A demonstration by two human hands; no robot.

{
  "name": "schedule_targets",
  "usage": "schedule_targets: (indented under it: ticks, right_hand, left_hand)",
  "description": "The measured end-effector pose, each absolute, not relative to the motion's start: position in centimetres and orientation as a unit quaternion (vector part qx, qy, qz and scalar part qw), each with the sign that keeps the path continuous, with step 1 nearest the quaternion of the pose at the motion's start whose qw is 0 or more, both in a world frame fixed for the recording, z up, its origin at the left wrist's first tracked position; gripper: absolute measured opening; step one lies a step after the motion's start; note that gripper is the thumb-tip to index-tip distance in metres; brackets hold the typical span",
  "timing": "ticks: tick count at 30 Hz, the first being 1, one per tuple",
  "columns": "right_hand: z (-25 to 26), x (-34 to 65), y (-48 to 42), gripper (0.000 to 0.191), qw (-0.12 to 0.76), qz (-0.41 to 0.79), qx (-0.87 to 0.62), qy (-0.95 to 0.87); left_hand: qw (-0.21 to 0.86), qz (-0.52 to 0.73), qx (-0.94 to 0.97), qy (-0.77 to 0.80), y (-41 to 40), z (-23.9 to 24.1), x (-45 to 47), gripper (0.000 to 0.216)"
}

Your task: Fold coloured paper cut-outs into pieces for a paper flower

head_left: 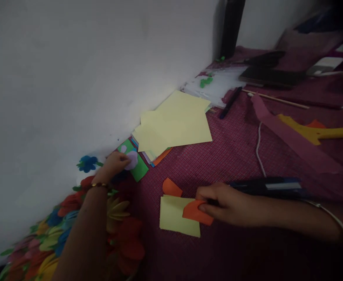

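My left hand (116,163) reaches toward the wall with its fingers pinched on a pale lilac paper cutout (131,160). Under that cutout lies a green paper piece (140,170). My right hand (221,203) grips a folded-looking orange paper piece (195,212) with a rounded edge, held over a small stack of light yellow paper squares (174,218). Another orange paper piece (171,187) rests on the cloth just beyond the squares.
Larger pale yellow sheets (177,125) lie against the wall. Many colourful paper flowers (71,205) crowd the left side. Right of centre are a dark blue tool (276,186), a pink paper strip (291,136), yellow-handled scissors (332,132) and a pen (231,103).
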State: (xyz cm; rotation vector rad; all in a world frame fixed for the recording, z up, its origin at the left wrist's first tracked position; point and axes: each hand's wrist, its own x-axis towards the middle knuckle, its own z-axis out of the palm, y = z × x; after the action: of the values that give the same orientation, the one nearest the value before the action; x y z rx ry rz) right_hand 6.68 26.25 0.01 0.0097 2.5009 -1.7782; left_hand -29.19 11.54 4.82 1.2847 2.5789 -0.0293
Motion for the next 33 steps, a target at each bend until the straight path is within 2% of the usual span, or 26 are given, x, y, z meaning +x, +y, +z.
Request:
schedule_targets:
  ticks: [9, 16, 21, 23, 26, 28, 30, 33]
  right_hand:
    - [0.6, 6.8, 26.5, 0.013, 0.071, -0.606, 0.021, 0.792]
    - [2.2, 6.6, 27.0, 0.016, 0.13, -0.601, 0.038, 0.788]
    - [1.9, 6.7, 27.1, 0.015, 0.129, -0.581, 0.007, 0.804]
    - [1.4, 6.8, 27.2, 0.015, 0.135, -0.559, -0.028, 0.817]
    - [0.8, 6.8, 27.3, 0.013, 0.08, -0.521, -0.067, 0.847]
    - [0.5, 6.5, 27.4, 0.016, -0.002, -0.524, -0.048, 0.85]
    - [0.6, 6.1, 27.7, 0.016, -0.072, -0.569, 0.005, 0.819]
    - [0.8, 5.4, 28.2, 0.016, -0.12, -0.688, 0.064, 0.713]
  left_hand:
    - [0.162, -0.035, 0.499, 0.85, 13.9, 2.5, -31.9, 0.018]
    - [0.205, -0.012, 0.455, 0.866, 14.0, 2.4, -32.2, 0.02]
    - [0.197, 0.023, 0.417, 0.887, 13.7, 4.9, -31.4, 0.022]
    - [0.2, 0.103, 0.381, 0.897, 13.3, 7.1, -30.2, 0.025]
    - [0.257, 0.376, 0.258, 0.852, 13.1, 10.1, -26.3, 0.027]
    - [0.284, 0.478, 0.228, 0.799, 13.6, 10.8, -22.5, 0.027]
    - [0.317, 0.512, 0.226, 0.766, 14.4, 10.5, -18.5, 0.027]
    - [0.393, 0.496, 0.26, 0.729, 15.8, 9.0, -13.4, 0.023]
